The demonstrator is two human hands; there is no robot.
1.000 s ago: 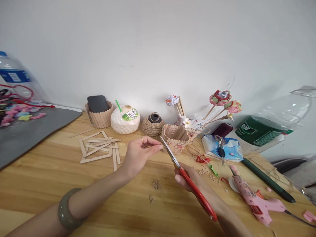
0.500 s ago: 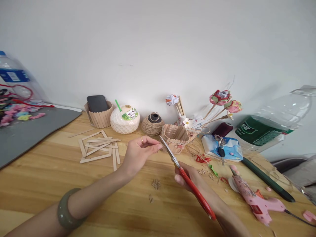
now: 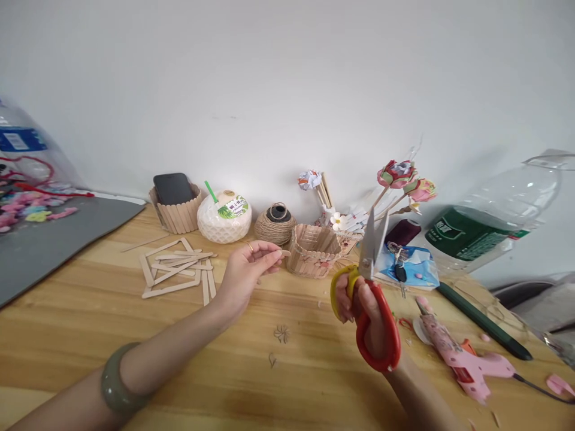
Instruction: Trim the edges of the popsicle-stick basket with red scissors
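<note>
My left hand (image 3: pixel 247 272) pinches a short piece of wooden stick (image 3: pixel 286 254) between thumb and fingertips, just left of a basket made of wooden sticks (image 3: pixel 313 263). In my right hand (image 3: pixel 366 305) are scissors (image 3: pixel 380 335) with red and yellow handles; the fingers pass through the loops, and the blades point up, slightly apart. Below and between the hands, a small flower shape of thin loops (image 3: pixel 281 334) lies on the wooden table (image 3: pixel 215 377), with one small loose loop (image 3: pixel 272 360) under it.
Craft sticks (image 3: pixel 173 290) lie at the left. Behind stand a stick holder with a phone (image 3: pixel 179 216), a white coconut (image 3: pixel 224 227) and a twine ball (image 3: pixel 274 230). A pink glue gun (image 3: pixel 467 362), green pen-like rod (image 3: pixel 485 320) and large bottle (image 3: pixel 469 236) are at the right.
My right hand has turned the scissors upright and moved them right, away from my left hand. The blades have opened. My left hand still pinches its piece.
</note>
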